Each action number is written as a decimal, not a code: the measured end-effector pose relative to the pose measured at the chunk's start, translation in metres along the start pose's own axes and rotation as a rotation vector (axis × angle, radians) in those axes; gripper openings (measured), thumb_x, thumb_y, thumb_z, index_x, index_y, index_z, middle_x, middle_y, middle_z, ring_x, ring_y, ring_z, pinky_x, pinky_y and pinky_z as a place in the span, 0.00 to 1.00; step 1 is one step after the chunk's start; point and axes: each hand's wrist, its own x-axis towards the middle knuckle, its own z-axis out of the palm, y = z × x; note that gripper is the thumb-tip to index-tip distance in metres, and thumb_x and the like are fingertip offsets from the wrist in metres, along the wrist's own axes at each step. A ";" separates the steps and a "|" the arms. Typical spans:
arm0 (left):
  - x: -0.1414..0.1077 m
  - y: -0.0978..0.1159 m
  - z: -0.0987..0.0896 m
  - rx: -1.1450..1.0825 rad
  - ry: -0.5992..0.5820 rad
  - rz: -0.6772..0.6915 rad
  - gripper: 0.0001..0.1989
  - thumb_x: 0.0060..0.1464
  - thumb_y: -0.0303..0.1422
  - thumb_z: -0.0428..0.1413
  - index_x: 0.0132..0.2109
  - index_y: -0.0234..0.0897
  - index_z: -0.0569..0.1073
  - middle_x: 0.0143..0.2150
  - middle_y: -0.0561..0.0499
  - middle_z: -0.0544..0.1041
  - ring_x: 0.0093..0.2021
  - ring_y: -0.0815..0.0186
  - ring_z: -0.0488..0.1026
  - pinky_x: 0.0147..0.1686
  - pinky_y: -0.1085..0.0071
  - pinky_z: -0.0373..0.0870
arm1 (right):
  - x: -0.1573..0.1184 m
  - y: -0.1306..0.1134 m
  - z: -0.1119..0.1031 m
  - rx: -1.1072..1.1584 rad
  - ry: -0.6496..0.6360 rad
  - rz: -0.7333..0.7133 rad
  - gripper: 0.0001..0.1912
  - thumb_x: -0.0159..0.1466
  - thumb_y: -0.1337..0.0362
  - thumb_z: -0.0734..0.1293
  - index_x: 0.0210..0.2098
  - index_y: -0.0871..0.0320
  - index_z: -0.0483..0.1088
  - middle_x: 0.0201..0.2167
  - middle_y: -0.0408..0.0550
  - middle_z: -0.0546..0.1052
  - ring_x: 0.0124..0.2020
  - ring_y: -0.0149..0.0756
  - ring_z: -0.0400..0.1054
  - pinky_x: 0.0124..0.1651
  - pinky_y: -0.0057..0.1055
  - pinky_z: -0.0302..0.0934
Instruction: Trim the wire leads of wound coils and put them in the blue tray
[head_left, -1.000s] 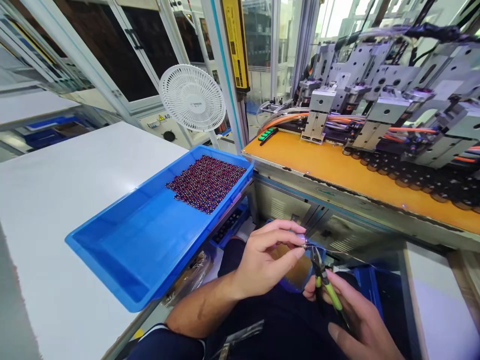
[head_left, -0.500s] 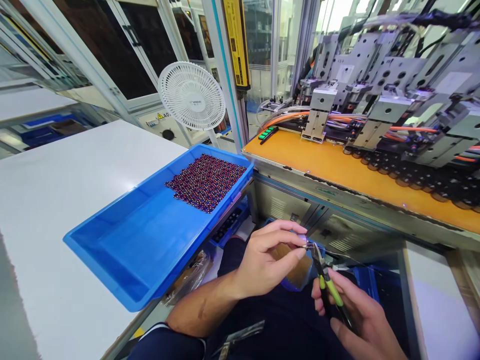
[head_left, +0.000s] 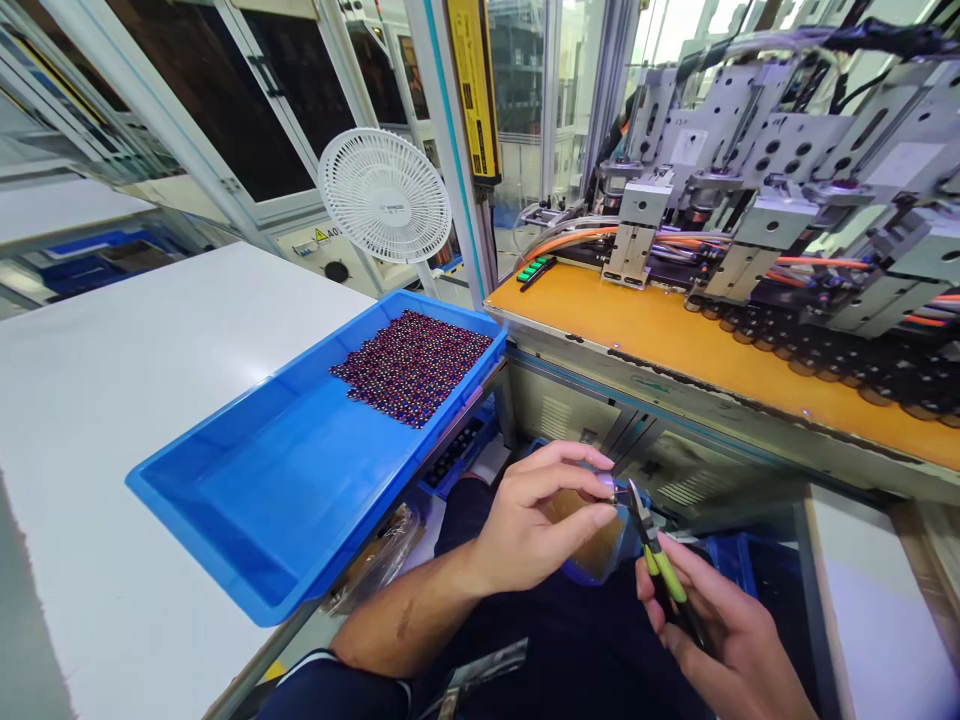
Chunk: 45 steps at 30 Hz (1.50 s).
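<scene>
Between its thumb and fingertips, my left hand (head_left: pixel 536 515) pinches a small cylindrical part (head_left: pixel 606 487) with a purplish side and thin leads pointing right. It looks like a capacitor, though the fingers cover much of it. My right hand (head_left: pixel 724 620) is wrapped round a pair of cutting pliers (head_left: pixel 665 575) with green and black handles. The jaws point up and left, just right of the part's leads, and appear slightly apart from them. Both hands are above my lap.
Left of me, a blue tray (head_left: pixel 247 500) on a white table (head_left: pixel 97 400) holds many small dark parts (head_left: pixel 420 365) at its far end. A white fan (head_left: pixel 386 195) stands behind it. Machinery (head_left: pixel 780 210) stands on an orange bench (head_left: pixel 600 305) ahead. Below my hands is a bin (head_left: pixel 592 555).
The pliers and my right hand have shifted slightly right and down, so the jaws have come away from the part's leads. My left hand has barely moved.
</scene>
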 end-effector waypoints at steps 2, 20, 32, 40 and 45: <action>0.000 -0.002 -0.001 0.027 -0.021 0.074 0.04 0.54 0.26 0.62 0.37 0.35 0.76 0.43 0.44 0.77 0.46 0.63 0.77 0.46 0.65 0.77 | -0.001 0.000 -0.008 0.031 -0.069 0.002 0.24 0.67 0.63 0.69 0.61 0.43 0.67 0.41 0.46 0.76 0.37 0.33 0.72 0.46 0.27 0.71; -0.007 -0.009 0.002 0.058 -0.008 0.240 0.21 0.51 0.19 0.61 0.49 0.38 0.64 0.44 0.43 0.79 0.46 0.61 0.80 0.45 0.63 0.81 | -0.005 -0.012 -0.027 0.090 -0.354 0.055 0.35 0.67 0.75 0.61 0.66 0.33 0.57 0.56 0.46 0.71 0.54 0.40 0.69 0.62 0.40 0.62; -0.009 -0.007 0.001 0.079 -0.027 0.208 0.19 0.52 0.20 0.61 0.47 0.38 0.64 0.44 0.42 0.80 0.46 0.62 0.80 0.46 0.65 0.80 | -0.010 -0.008 -0.017 0.083 -0.167 0.051 0.32 0.61 0.74 0.65 0.62 0.44 0.66 0.47 0.49 0.75 0.40 0.37 0.74 0.50 0.34 0.70; -0.010 -0.006 0.002 0.080 -0.011 0.177 0.19 0.52 0.21 0.62 0.47 0.39 0.64 0.44 0.43 0.80 0.47 0.62 0.80 0.47 0.63 0.80 | -0.010 -0.017 -0.008 0.091 -0.103 0.094 0.29 0.61 0.73 0.65 0.59 0.42 0.69 0.42 0.47 0.76 0.36 0.35 0.73 0.42 0.31 0.71; -0.012 -0.008 0.003 0.087 -0.014 0.158 0.18 0.52 0.21 0.61 0.47 0.39 0.65 0.43 0.44 0.80 0.46 0.63 0.80 0.47 0.65 0.79 | -0.012 -0.017 -0.006 0.052 -0.012 0.189 0.23 0.62 0.66 0.70 0.56 0.46 0.73 0.37 0.48 0.77 0.31 0.33 0.72 0.35 0.26 0.71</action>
